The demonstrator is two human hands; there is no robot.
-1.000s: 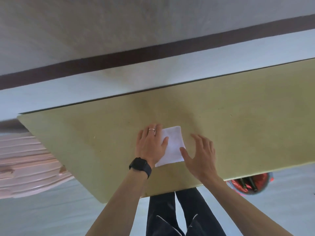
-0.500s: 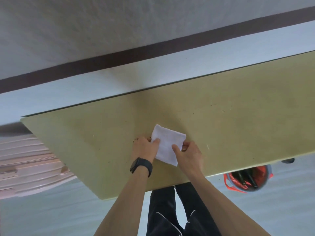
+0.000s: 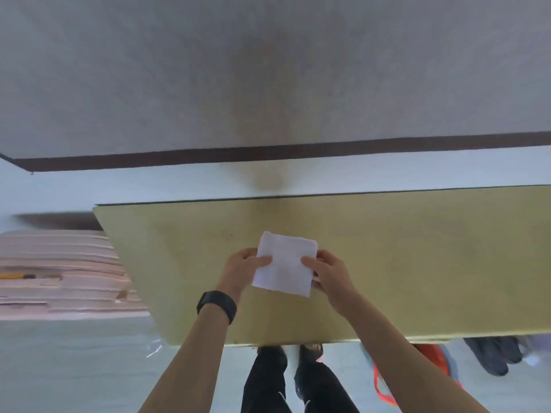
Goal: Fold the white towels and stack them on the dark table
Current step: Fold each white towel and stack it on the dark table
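1 white towel point(image 3: 283, 263) folded; left hand point(image 3: 241, 269) and right hand point(image 3: 328, 274) each grip pinching its sides over table point(image 3: 417, 263). Stacking judged outstanding.

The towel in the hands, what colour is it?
The towel is plain white; the head view shows it best.

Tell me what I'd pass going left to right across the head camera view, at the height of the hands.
pink stack of sheets → left hand, pinching the towel's left edge → folded white towel → right hand, pinching its right edge
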